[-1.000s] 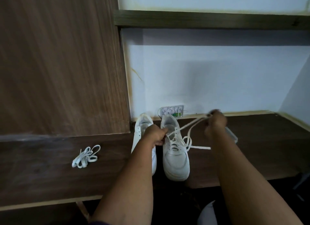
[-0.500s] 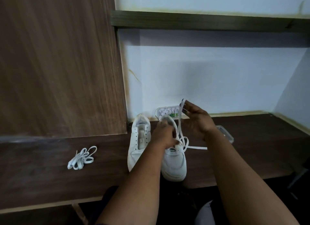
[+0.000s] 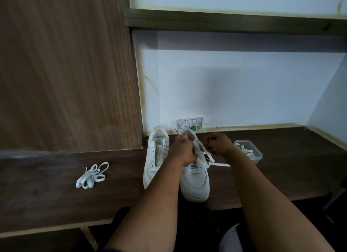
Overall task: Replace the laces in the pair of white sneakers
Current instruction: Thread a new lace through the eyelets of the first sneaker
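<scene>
Over the right-hand white leather sneaker (image 3: 195,180), beside its unlaced twin (image 3: 155,157), the left hand (image 3: 183,151) grips the eyelet flap and the right hand (image 3: 218,144) pinches the flat white lace (image 3: 204,154). Judging by this, steady the flap, keep the lace untwisted, and pull both ends even.

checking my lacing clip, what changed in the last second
The right hand, which had pulled the lace up and away, came back down to the right sneaker. The left hand stayed on that sneaker. The left sneaker, loose lace bundle and plastic container did not move.
</scene>
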Motion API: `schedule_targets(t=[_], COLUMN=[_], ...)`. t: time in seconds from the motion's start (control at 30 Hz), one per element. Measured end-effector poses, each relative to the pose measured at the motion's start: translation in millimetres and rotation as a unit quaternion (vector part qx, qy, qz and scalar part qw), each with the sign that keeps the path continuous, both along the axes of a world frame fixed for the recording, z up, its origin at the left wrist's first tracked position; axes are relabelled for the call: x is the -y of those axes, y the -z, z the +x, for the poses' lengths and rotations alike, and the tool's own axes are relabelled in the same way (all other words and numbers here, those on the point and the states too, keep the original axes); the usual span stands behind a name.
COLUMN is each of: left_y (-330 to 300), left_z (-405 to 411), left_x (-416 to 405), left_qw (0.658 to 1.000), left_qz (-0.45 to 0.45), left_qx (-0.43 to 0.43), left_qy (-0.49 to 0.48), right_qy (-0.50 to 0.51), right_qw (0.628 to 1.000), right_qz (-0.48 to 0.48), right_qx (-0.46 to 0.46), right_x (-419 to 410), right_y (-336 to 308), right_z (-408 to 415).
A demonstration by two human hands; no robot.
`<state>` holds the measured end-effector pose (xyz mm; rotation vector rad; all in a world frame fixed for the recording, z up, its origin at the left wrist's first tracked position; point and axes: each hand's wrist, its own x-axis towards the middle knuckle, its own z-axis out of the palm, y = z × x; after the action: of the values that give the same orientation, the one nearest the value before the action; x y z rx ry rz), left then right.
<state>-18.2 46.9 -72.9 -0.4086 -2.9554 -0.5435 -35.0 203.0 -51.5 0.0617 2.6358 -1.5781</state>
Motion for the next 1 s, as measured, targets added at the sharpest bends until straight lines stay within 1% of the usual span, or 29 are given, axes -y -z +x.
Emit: schedule_targets(t=[0.03, 0.07, 0.1, 0.13, 0.17, 0.2, 0.23, 0.27, 0.3, 0.33, 0.37, 0.4, 0.43, 0.47, 0.5, 0.53, 0.57, 0.6, 0.63, 0.67, 0.7, 0.73, 0.77, 0.8, 0.83, 0.87, 0.93, 1.0], left_y=[1.5, 0.1, -4.5, -13.1, -24.2, -35.5, -46.4, -53.6, -58.6, -60.1, -60.8, -61.7, -62.2, -61.7, -61.3, -59.7, -56.1, -50.1, -44.4, -40.6, -37.9, -38.5, -40.1, -41.0, -39.9, -38.2, -31.3, -21.6], left_z=[-1.3, -0.5, 1.6, 4.5, 7.7, 8.5, 7.1, 3.1, -1.1, -7.3, -12.2, -15.8, -18.2, -21.6, -22.4, -23.7, -24.3, -25.1, -25.8, -23.9, -21.3, -15.9, -9.3, -4.3, -1.5, 0.5, -0.4, -3.9], left_x=[-1.5, -3.4, -5.6, -7.2, -8.2, -7.1, -3.0, 3.9, 11.5, 20.1, 28.5, 36.7, 43.9, 50.8, 56.1, 60.4, 63.1, 64.3, 64.5, 64.1, 62.5, 57.9, 51.0, 43.5, 35.7, 27.2, 14.1, 3.3], left_qw=[1.000, 0.996, 0.985, 0.955, 0.901, 0.826, 0.755, 0.700, 0.653, 0.611, 0.574, 0.541, 0.507, 0.481, 0.474, 0.505, 0.573, 0.667, 0.760, 0.830, 0.878, 0.912, 0.938, 0.955, 0.965, 0.974, 0.988, 0.992], left_qz=[0.029, 0.077, 0.158, 0.270, 0.398, 0.519, 0.608, 0.667, 0.714, 0.752, 0.779, 0.799, 0.820, 0.836, 0.842, 0.825, 0.779, 0.696, 0.592, 0.493, 0.417, 0.360, 0.313, 0.273, 0.237, 0.196, 0.103, 0.048], left_qx=[0.005, 0.016, 0.036, 0.065, 0.103, 0.137, 0.152, 0.146, 0.126, 0.095, 0.066, 0.037, 0.012, -0.010, -0.021, -0.022, -0.012, 0.000, 0.006, 0.008, 0.016, 0.031, 0.053, 0.080, 0.103, 0.115, 0.109, 0.100], left_qy=[-0.010, -0.032, -0.066, -0.103, -0.138, -0.169, -0.194, -0.209, -0.219, -0.229, -0.245, -0.259, -0.265, -0.264, -0.257, -0.253, -0.256, -0.265, -0.268, -0.260, -0.234, -0.192, -0.138, -0.083, -0.036, -0.011, -0.023, -0.059], right_qy=[-0.023, -0.063, -0.100, -0.128, -0.148, -0.159, -0.154, -0.143, -0.120, -0.074, -0.004, 0.069, 0.124, 0.149, 0.153, 0.145, 0.125, 0.096, 0.069, 0.046, 0.026, 0.013, 0.011, 0.016, 0.023, 0.032, 0.061, 0.072], right_qw=[0.996, 0.984, 0.967, 0.955, 0.945, 0.936, 0.928, 0.920, 0.916, 0.926, 0.952, 0.979, 0.984, 0.963, 0.938, 0.931, 0.945, 0.969, 0.983, 0.986, 0.985, 0.986, 0.985, 0.983, 0.981, 0.979, 0.980, 0.983], right_qz=[0.084, 0.168, 0.227, 0.253, 0.263, 0.281, 0.312, 0.345, 0.374, 0.369, 0.304, 0.172, 0.000, -0.159, -0.259, -0.287, -0.249, -0.157, -0.049, 0.042, 0.100, 0.124, 0.141, 0.156, 0.171, 0.175, 0.162, 0.147], right_qx=[0.004, 0.018, 0.050, 0.091, 0.124, 0.137, 0.136, 0.118, 0.085, 0.032, -0.031, -0.088, -0.128, -0.157, -0.172, -0.173, -0.169, -0.165, -0.161, -0.155, -0.136, -0.113, -0.096, -0.091, -0.091, -0.096, -0.097, -0.084], right_x=[-0.8, -2.0, -3.3, -3.7, -2.6, -1.7, -1.4, -2.1, -2.2, -3.8, -4.9, -4.9, -3.7, -1.7, 0.3, 2.0, 3.0, 3.1, 2.7, 2.1, 3.3, 6.0, 9.1, 12.5, 15.9, 19.2, 24.9, 28.2], right_y=[-0.1, 1.2, 4.1, 6.3, 7.5, 9.6, 10.3, 11.4, 9.8, 10.4, 9.8, 7.5, 3.0, -2.3, -7.8, -11.1, -12.0, -10.2, -6.9, -0.6, 5.7, 10.8, 14.6, 17.0, 18.7, 20.9, 25.0, 27.9], right_z=[0.2, 1.4, 2.9, 4.9, 8.4, 9.8, 10.3, 9.0, 9.1, 6.1, 3.1, 0.3, -1.0, -3.8, -5.5, -6.4, -6.3, -5.3, -3.2, -3.6, -3.9, -3.3, -3.5, -5.1, -5.3, -6.1, -5.3, -3.3])
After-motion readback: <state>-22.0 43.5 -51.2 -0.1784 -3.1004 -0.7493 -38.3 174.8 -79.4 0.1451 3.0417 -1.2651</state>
